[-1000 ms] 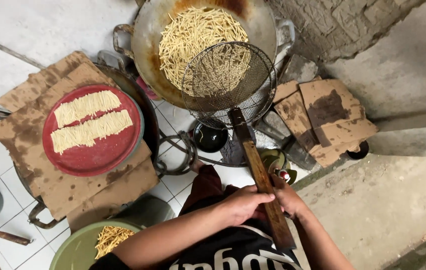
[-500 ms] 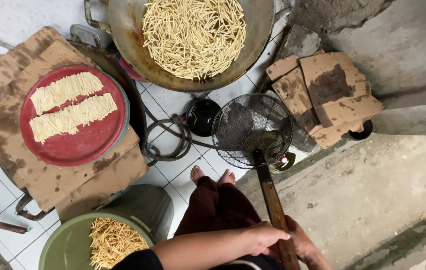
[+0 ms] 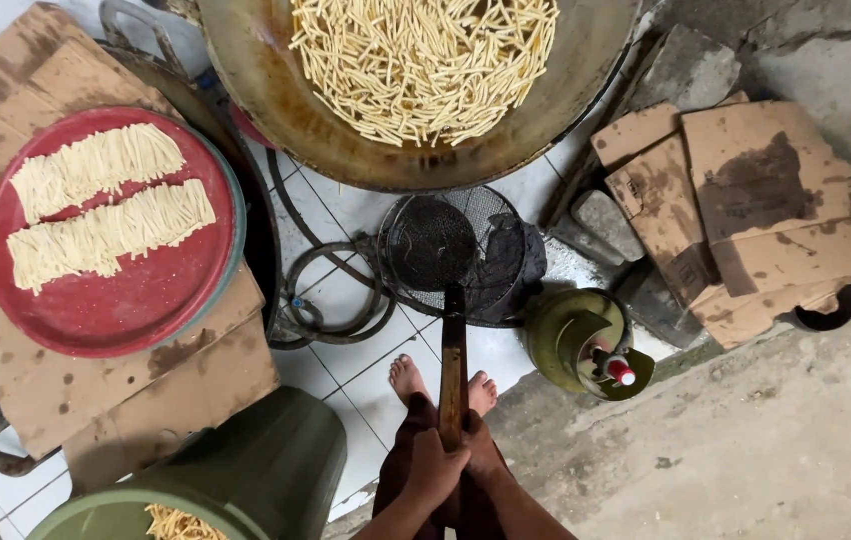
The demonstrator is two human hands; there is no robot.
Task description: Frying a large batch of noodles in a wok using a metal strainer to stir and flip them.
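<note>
My left hand (image 3: 433, 470) and my right hand (image 3: 483, 455) both grip the wooden handle of a wire mesh skimmer (image 3: 451, 250). Its round basket hangs low over the tiled floor, below the rim of a big metal wok (image 3: 276, 110) full of pale fried dough sticks (image 3: 416, 60). The basket looks empty. A red round tray (image 3: 126, 300) on the left carries two rows of raw dough strips (image 3: 96, 215). My bare feet (image 3: 443, 385) stand on the tiles just under the handle.
A green gas cylinder (image 3: 586, 345) stands right of my feet. A green bucket (image 3: 236, 480) holding fried sticks sits lower left. Stained cardboard sheets (image 3: 756, 210) lie at right and under the tray. A hose (image 3: 331, 305) coils on the tiles.
The skimmer came out of the wok and swung down over the floor. My hands pulled back toward my body, still on the handle.
</note>
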